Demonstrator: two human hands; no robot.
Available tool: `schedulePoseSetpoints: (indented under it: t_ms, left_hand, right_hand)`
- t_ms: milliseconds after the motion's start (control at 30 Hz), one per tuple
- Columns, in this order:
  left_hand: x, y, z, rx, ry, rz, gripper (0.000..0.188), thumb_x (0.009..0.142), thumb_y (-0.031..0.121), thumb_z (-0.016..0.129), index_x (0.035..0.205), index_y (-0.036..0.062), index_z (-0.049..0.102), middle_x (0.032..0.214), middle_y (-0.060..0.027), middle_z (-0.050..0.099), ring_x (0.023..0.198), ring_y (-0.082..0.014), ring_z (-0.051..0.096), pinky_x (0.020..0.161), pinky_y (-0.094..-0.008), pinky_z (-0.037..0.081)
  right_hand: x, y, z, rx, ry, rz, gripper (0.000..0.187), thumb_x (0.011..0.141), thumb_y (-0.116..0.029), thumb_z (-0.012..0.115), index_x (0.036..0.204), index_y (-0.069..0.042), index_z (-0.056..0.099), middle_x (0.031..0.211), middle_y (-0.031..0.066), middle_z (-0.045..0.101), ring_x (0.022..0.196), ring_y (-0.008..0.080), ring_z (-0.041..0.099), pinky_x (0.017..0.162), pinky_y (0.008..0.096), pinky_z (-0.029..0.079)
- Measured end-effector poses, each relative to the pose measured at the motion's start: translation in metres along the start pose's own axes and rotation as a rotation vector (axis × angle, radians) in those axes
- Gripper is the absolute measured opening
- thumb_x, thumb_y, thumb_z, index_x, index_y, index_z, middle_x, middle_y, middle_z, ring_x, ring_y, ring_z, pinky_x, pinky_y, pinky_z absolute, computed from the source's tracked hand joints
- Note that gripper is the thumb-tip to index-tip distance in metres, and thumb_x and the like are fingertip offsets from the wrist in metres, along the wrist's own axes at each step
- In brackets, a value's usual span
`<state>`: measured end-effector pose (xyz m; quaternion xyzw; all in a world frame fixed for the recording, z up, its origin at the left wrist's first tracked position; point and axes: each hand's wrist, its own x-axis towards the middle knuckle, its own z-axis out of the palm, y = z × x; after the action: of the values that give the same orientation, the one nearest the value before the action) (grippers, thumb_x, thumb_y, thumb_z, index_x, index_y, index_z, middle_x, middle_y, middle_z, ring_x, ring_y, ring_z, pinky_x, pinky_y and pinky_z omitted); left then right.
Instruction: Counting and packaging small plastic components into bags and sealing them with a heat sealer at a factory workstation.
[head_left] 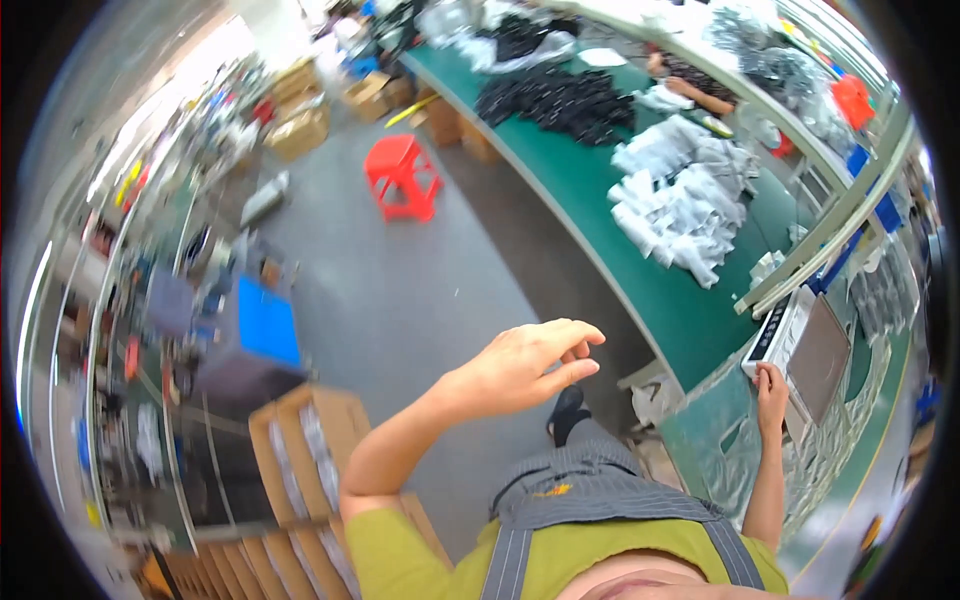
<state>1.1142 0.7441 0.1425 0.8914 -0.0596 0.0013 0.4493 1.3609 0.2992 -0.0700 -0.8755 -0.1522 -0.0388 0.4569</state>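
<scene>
My left hand point(530, 365) hangs in the air above the grey floor, bare, its fingers loosely bent and the thumb apart from them. Off to the right, my right hand point(770, 395) is closed on the near edge of a flat white device point(792, 318). That device has a black strip panel along one side and a grey-brown flat top point(820, 355). It lies among shiny clear plastic point(700, 430) at the table's near end. My right fingertips are partly hidden at the device's edge.
A long green table point(560, 190) holds heaps of white packets point(690, 200) and black items point(555, 105). Someone's arm point(700, 95) reaches in at its far side. A red stool point(402, 178), a blue-topped cabinet point(267, 320) and cardboard boxes point(310, 440) stand on the left.
</scene>
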Motion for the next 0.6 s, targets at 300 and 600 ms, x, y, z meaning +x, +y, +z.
schedulePoseSetpoints:
  t_ms: [300, 600]
  left_hand:
    - [0.335, -0.120, -0.194, 0.146, 0.374, 0.390, 0.017, 0.095, 0.010, 0.057, 0.105, -0.0009, 0.067, 0.097, -0.0094, 0.069, 0.089, -0.0186, 0.066, 0.082, -0.0293, 0.050]
    - [0.731, -0.274, -0.419, 0.581, 0.829, 0.539, 0.024, 0.093, 0.022, 0.054, 0.100, 0.0044, 0.069, 0.094, -0.0198, 0.068, 0.089, -0.0394, 0.065, 0.084, -0.0445, 0.050]
  right_hand:
    - [0.180, -0.122, 0.188, 0.076, -0.057, -0.111, 0.015, 0.094, -0.004, 0.054, 0.104, 0.000, 0.064, 0.089, 0.0133, 0.065, 0.075, 0.0231, 0.065, 0.070, 0.0336, 0.051]
    - [0.197, -0.158, 0.257, -0.001, 0.239, 0.251, 0.015, 0.095, -0.003, 0.054, 0.105, 0.001, 0.065, 0.093, 0.0143, 0.065, 0.081, 0.0233, 0.068, 0.069, 0.0312, 0.054]
